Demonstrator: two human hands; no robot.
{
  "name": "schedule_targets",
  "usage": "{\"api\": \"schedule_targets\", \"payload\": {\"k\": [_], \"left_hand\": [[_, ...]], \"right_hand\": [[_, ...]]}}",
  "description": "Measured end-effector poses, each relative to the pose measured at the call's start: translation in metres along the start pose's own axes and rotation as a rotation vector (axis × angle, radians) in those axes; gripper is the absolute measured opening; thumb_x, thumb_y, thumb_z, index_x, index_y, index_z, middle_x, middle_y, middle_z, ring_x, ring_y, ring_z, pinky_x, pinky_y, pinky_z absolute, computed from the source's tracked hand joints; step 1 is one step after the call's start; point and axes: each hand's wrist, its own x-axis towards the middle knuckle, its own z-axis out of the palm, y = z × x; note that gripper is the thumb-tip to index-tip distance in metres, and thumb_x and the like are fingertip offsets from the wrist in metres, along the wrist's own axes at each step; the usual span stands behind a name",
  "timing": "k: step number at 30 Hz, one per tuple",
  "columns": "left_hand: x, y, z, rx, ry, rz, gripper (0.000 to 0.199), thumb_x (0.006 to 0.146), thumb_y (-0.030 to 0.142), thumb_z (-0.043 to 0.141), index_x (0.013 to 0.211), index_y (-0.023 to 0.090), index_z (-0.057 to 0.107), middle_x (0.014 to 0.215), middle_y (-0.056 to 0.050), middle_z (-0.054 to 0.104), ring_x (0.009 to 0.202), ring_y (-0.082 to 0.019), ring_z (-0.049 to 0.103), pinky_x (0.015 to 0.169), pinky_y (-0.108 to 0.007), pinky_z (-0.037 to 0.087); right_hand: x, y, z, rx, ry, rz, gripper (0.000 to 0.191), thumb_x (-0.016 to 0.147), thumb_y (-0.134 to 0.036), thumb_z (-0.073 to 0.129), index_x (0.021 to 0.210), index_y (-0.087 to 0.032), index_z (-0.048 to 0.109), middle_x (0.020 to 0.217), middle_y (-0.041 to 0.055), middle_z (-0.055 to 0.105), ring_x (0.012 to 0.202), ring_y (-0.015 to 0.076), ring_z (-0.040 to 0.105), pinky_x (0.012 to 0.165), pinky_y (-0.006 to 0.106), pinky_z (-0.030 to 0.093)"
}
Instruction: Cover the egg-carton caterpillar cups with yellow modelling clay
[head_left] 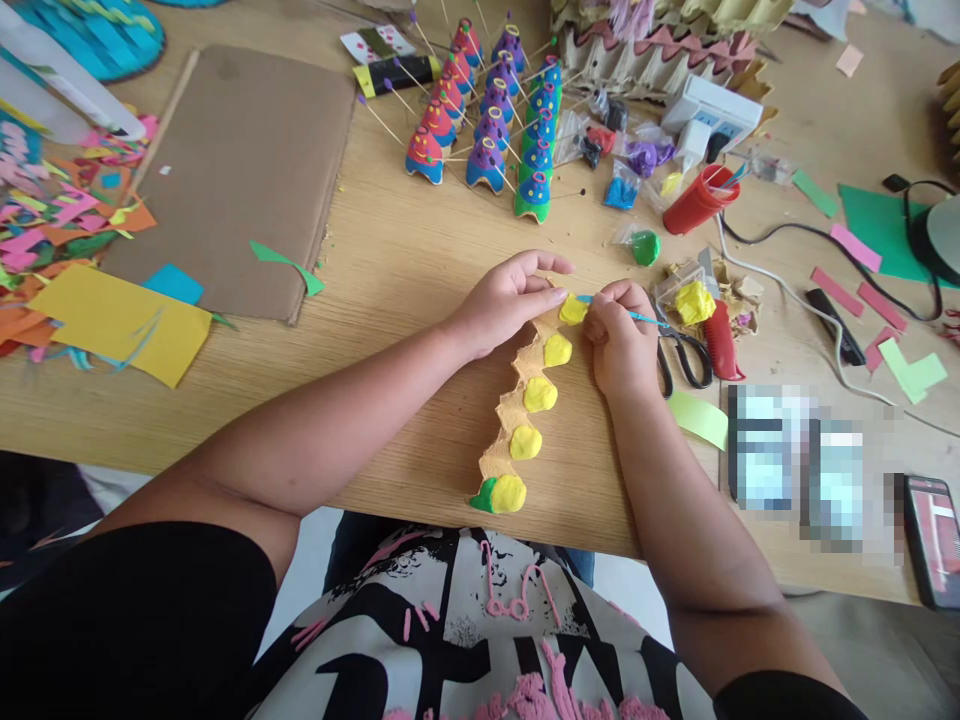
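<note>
A strip of egg carton [514,410] lies on the table in front of me, its peaks topped with flattened lumps of yellow clay [540,394]. Green clay [484,495] covers part of its near end. My left hand [510,300] grips the far end, thumb beside the farthest yellow lump and fingers reaching behind. In my right hand [621,335], closed in a pinch, is a thin blue modelling tool [643,318]; its tip is at that same farthest lump. Black-handled scissors [686,360] lie just right of the right hand.
Painted egg-carton figures [491,140] with pins and sticks poking out stand at the back. A cardboard sheet [240,170] and paper scraps [67,220] lie left. A red cup [697,200], bagged clay [645,247], a white cable [787,300] and a phone [932,540] are right.
</note>
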Motion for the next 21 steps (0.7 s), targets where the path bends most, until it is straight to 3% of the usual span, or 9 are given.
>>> {"api": "schedule_targets", "payload": {"k": [4, 9, 21], "left_hand": [[0.002, 0.000, -0.001, -0.057, 0.011, -0.024, 0.027, 0.096, 0.017, 0.072, 0.122, 0.020, 0.068, 0.084, 0.001, 0.074, 0.078, -0.012, 0.071, 0.073, -0.024, 0.054], [0.003, 0.001, 0.000, -0.086, 0.071, -0.023, 0.026, 0.096, 0.016, 0.071, 0.121, 0.020, 0.068, 0.077, 0.003, 0.069, 0.069, -0.010, 0.065, 0.067, -0.023, 0.050], [0.002, 0.002, 0.003, -0.035, 0.137, 0.019, 0.024, 0.095, 0.018, 0.074, 0.119, 0.020, 0.067, 0.081, 0.002, 0.070, 0.073, -0.010, 0.065, 0.072, -0.024, 0.050]], "right_hand": [[0.001, -0.002, -0.001, 0.061, -0.016, -0.030, 0.048, 0.083, -0.059, 0.081, 0.079, -0.028, 0.045, 0.058, -0.0101, 0.031, 0.051, 0.0101, 0.032, 0.051, 0.027, 0.028], [-0.002, 0.003, -0.001, -0.043, -0.032, -0.070, 0.049, 0.082, -0.064, 0.082, 0.078, -0.026, 0.051, 0.062, -0.0080, 0.038, 0.054, 0.0101, 0.033, 0.053, 0.029, 0.027], [-0.011, -0.004, 0.005, -0.211, -0.026, -0.157, 0.048, 0.084, -0.066, 0.083, 0.075, -0.024, 0.061, 0.068, -0.0048, 0.048, 0.065, 0.0124, 0.044, 0.065, 0.030, 0.040]]}}
